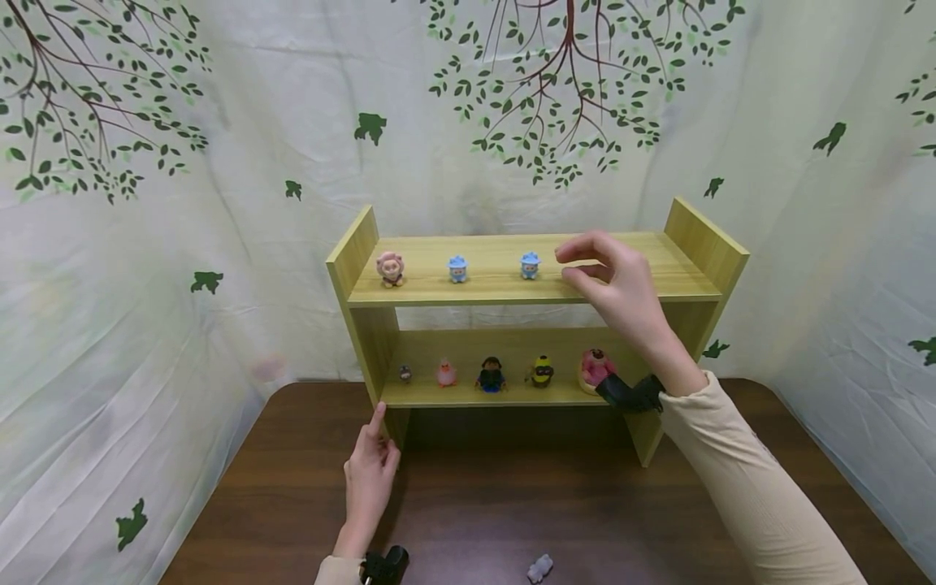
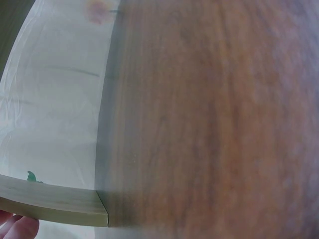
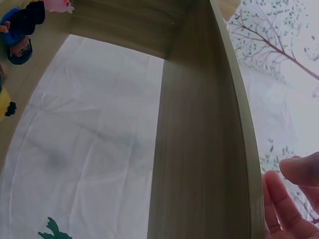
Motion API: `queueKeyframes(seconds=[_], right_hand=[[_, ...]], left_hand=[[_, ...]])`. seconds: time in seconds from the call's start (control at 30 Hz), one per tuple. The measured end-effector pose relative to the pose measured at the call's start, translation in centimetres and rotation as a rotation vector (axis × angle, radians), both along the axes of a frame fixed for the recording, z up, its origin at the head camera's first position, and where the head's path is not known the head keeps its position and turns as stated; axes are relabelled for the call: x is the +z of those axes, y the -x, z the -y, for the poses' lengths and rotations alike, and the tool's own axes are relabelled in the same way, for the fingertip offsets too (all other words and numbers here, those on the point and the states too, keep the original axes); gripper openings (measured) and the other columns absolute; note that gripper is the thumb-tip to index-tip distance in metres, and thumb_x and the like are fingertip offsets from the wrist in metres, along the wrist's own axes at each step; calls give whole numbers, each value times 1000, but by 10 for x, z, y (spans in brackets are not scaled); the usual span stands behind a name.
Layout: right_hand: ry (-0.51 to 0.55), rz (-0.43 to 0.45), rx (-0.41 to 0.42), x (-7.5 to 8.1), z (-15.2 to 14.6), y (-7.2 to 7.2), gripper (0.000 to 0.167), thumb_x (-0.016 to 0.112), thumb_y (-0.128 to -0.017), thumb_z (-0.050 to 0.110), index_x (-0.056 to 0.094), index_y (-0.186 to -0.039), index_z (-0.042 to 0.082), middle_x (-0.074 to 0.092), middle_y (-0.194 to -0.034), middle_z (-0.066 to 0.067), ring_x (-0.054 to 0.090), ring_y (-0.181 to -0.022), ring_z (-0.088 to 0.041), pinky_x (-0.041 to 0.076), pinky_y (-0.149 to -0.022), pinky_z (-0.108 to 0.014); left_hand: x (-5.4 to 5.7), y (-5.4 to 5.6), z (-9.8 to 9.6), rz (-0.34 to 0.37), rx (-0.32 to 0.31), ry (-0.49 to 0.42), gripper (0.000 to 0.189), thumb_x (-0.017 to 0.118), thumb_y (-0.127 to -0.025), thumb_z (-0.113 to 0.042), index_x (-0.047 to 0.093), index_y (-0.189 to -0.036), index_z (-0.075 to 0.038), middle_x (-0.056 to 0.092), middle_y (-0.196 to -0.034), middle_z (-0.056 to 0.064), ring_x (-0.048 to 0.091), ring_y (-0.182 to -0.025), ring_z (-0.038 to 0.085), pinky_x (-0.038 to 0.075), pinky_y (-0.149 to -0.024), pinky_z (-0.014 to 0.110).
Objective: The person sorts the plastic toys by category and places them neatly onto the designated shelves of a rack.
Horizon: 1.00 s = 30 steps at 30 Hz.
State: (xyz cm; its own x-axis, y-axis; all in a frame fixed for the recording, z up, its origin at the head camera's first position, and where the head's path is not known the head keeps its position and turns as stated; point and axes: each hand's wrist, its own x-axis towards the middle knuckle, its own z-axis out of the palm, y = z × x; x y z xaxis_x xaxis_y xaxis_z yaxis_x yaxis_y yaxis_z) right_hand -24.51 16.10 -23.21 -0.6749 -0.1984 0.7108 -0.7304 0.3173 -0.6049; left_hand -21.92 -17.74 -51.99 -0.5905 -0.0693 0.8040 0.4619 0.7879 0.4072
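A two-tier wooden shelf point(image 1: 537, 400) stands on the table. My right hand point(image 1: 617, 280) is over the upper board, thumb and index finger curved with a gap between them and nothing visible in it. Just left of its fingertips stands a blue-hatted figurine point(image 1: 530, 266). Farther left are a second blue-hatted figurine point(image 1: 457, 269) and a pink, flower-headed figurine point(image 1: 391, 269). My left hand point(image 1: 370, 471) touches the lower left of the shelf with its index finger extended. In the left wrist view, fingertips point(image 2: 25, 228) lie by a side panel point(image 2: 55, 204).
Several figurines line the lower board, among them a dark-haired one point(image 1: 491, 374), a yellow-and-black one point(image 1: 542, 371) and a pink one point(image 1: 595, 367) partly behind the right wrist strap. A small grey figurine point(image 1: 540, 568) lies on the brown table point(image 1: 468, 504). Leaf-printed cloth point(image 1: 278, 268) surrounds the table.
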Motion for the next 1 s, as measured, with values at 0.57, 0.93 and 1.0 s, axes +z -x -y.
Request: queueKeyframes(seconds=[0.57, 0.93, 1.0], right_hand=[[84, -12, 78, -16, -9, -20, 12, 62, -88, -6, 65, -100, -4, 63, -104, -10, 60, -96, -21, 50, -79, -24], [117, -6, 109, -31, -12, -32, 14, 60, -86, -11, 65, -98, -5, 63, -101, -13, 61, -93, -19, 49, -80, -24], [113, -6, 115, -37, -12, -34, 15, 60, -86, -11, 65, -98, -4, 63, -101, -14, 62, -91, -19, 50, -80, -24]], left_hand=[[1, 0, 0, 3, -7, -6, 80, 59, -77, 14, 36, -146, -20, 42, -77, 4, 35, -57, 8, 33, -49, 26], [1, 0, 0, -3, -11, -16, 82, 59, -77, 15, 36, -146, -21, 42, -77, 4, 35, -57, 7, 33, -49, 27], [0, 0, 0, -3, -12, -18, 81, 60, -77, 15, 37, -146, -21, 42, -77, 4, 34, -57, 7, 33, -49, 27]])
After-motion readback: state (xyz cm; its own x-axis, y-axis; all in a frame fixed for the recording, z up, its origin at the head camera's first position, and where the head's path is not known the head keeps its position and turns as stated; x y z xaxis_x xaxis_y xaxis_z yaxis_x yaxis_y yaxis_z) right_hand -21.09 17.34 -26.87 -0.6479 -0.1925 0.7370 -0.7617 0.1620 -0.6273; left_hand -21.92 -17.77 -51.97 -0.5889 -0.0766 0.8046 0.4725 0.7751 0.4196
